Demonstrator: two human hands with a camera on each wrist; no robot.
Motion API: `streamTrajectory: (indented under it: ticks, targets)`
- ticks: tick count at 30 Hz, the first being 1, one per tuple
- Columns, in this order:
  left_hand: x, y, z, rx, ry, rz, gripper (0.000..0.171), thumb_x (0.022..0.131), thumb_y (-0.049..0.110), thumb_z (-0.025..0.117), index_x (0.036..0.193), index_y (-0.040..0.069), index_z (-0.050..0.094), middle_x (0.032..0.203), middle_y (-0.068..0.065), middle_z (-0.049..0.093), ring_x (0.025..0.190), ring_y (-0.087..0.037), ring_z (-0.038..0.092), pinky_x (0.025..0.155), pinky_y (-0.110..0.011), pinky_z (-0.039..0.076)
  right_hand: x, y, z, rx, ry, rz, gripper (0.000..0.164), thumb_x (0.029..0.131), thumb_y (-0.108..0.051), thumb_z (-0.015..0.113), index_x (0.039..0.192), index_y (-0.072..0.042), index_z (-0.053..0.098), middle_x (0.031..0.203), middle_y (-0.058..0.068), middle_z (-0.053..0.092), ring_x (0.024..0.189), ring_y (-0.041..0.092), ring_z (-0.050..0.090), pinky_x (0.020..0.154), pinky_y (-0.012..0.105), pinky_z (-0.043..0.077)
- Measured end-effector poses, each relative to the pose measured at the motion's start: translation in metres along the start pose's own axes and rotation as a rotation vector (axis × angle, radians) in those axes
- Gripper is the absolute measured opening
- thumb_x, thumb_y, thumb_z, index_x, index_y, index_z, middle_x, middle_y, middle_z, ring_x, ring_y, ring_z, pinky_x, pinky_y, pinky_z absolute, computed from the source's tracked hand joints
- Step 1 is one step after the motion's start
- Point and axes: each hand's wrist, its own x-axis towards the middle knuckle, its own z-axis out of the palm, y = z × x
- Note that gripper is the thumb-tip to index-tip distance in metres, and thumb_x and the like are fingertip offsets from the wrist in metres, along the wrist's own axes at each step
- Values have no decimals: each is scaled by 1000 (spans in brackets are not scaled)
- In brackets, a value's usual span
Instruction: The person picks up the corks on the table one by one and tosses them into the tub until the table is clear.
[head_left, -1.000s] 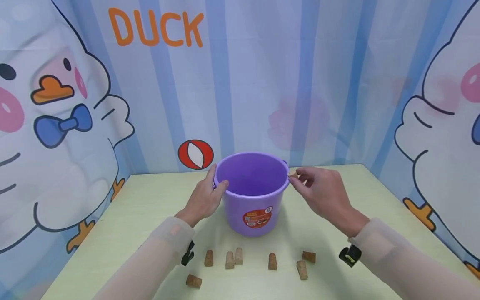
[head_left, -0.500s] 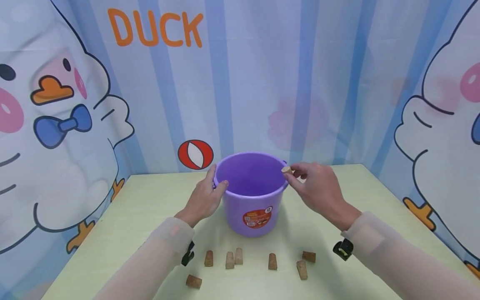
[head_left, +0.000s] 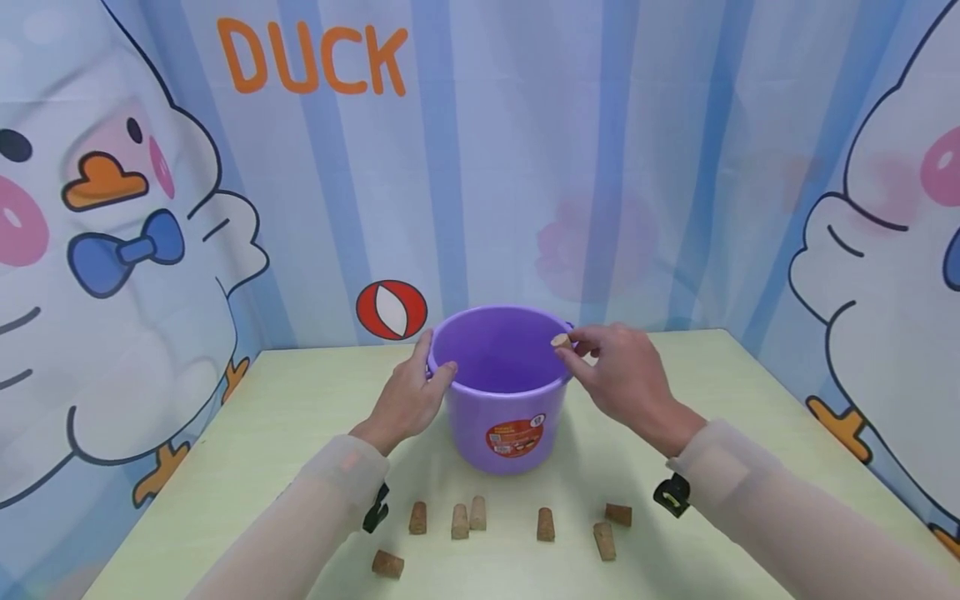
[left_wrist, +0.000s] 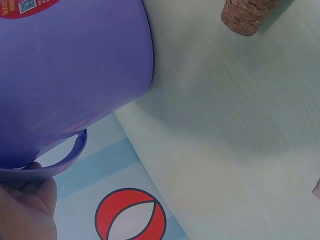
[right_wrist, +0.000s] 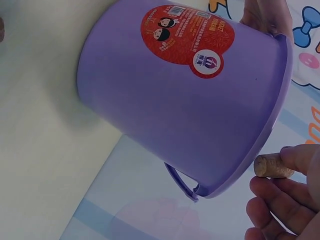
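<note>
A purple bucket (head_left: pixel 504 417) with a red label stands upright on the table. My left hand (head_left: pixel 408 396) grips its rim on the left side, thumb over the inner edge; in the left wrist view the fingers (left_wrist: pixel 44 195) lie by the rim and handle (left_wrist: pixel 70 157). Between thumb and fingertips my right hand (head_left: pixel 626 375) pinches a cork (head_left: pixel 561 341) just over the bucket's right rim. The right wrist view shows that cork (right_wrist: pixel 272 165) lying sideways close to the rim. The bucket's floor is hidden from the head view.
Several corks lie in front of the bucket on the pale table (head_left: pixel 315 400), among them one at far left (head_left: pixel 387 564), one in the middle (head_left: pixel 545 525) and one at right (head_left: pixel 604 541). Behind the table hangs a blue striped curtain (head_left: pixel 525 150) with duck prints.
My right hand has moved left with the cork, from outside the bucket's right rim to just over it. The left hand and the corks on the table have stayed in place.
</note>
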Motion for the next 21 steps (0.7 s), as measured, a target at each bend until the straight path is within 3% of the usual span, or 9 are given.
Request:
streamTrajectory:
  ticks: [11,21]
  targets:
    - [-1,1,0,-6,-3,0,77,105,37,44,165,6,8,161,-17,38,145,-35,43,113,-53,40,7,-4,8,-13,-41,-29,16,95,-23,74,101,-11,81,80,-2,73,68,16,58,57,31,46]
    - [-1,2,-1,-7,1,-8,77,105,38,45,165,6,9,161,-17,40,144,-34,44,113,-52,40,14,-8,12,-42,-120,-16,17,95,-25,74,98,-10,81,79,-2,73,69,13,63,59,30,50]
